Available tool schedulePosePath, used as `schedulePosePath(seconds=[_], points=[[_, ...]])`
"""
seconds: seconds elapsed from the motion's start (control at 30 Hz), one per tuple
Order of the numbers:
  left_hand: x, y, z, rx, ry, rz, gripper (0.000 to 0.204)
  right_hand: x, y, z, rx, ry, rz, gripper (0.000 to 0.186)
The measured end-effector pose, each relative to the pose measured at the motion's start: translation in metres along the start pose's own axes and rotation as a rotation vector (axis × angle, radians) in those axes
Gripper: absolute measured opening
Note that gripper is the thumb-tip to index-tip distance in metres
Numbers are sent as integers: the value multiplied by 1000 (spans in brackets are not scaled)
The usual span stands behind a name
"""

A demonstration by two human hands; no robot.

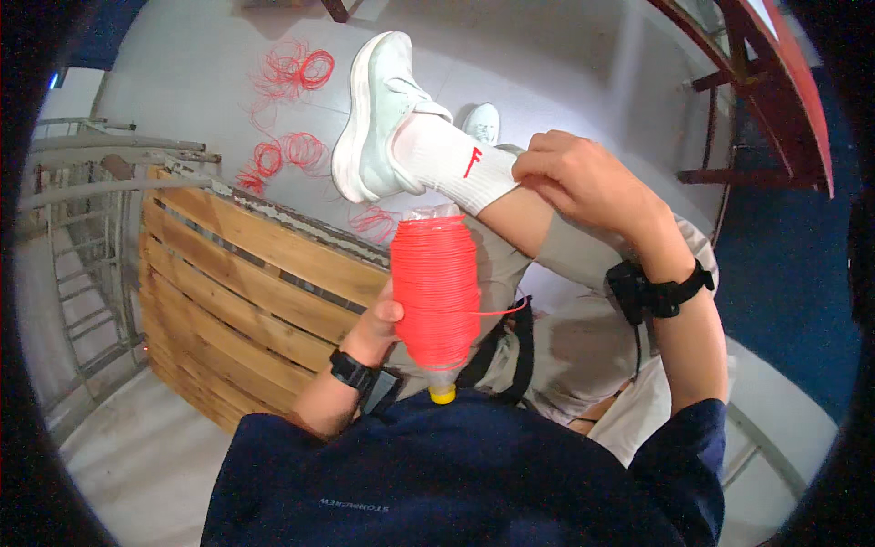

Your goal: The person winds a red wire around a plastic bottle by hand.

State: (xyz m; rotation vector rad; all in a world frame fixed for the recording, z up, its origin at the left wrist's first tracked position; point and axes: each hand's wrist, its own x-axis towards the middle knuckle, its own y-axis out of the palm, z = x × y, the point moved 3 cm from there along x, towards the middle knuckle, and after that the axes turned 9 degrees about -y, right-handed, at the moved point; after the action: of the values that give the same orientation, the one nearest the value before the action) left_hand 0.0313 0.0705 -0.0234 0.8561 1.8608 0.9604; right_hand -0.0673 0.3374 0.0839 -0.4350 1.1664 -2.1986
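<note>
My left hand [385, 317] is wrapped round a clear plastic bottle [441, 376] from its left side, and most of its fingers are hidden behind it. Red cord [436, 283] is wound in tight rows over nearly the whole bottle. The yellow cap [443, 395] points toward my body. From the winding, a loose cord end [510, 308] sticks out to the right. My right hand [583, 178] rests at the cuff of the white sock [456, 164] on my raised leg, its fingers curled under. Whatever lies between those fingers cannot be made out.
Loose coils of red cord [305, 68] lie on the grey floor, with several more tangles [278, 157] nearer the bench. A wooden slatted bench [246, 283] with a worn metal frame stands at my left. A dark red wooden frame [788, 100] is at the far right.
</note>
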Motion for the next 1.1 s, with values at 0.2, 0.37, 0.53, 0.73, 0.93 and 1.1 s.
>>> schedulePosePath(seconds=[0.2, 0.37, 0.53, 0.73, 0.93, 1.1], points=[[14, 17, -2, 51, -31, -77, 109, 11, 23, -23, 42, 134, -299, 50], [7, 24, -3, 33, -76, -102, 120, 44, 51, -11, 67, 293, -88, 72], [9, 22, 0, 69, -72, -174, 123, 44, 55, -9, 7, 316, -11, 68], [2, 35, 2, 84, -66, -219, 124, 53, 58, 3, -115, 323, 71, 65], [2, 17, 9, 119, -82, -149, 132, 31, 55, 7, -204, 338, 43, 61], [-2, 3, 5, -312, 110, 104, 117, -31, 22, 56, 197, 81, -454, 44]])
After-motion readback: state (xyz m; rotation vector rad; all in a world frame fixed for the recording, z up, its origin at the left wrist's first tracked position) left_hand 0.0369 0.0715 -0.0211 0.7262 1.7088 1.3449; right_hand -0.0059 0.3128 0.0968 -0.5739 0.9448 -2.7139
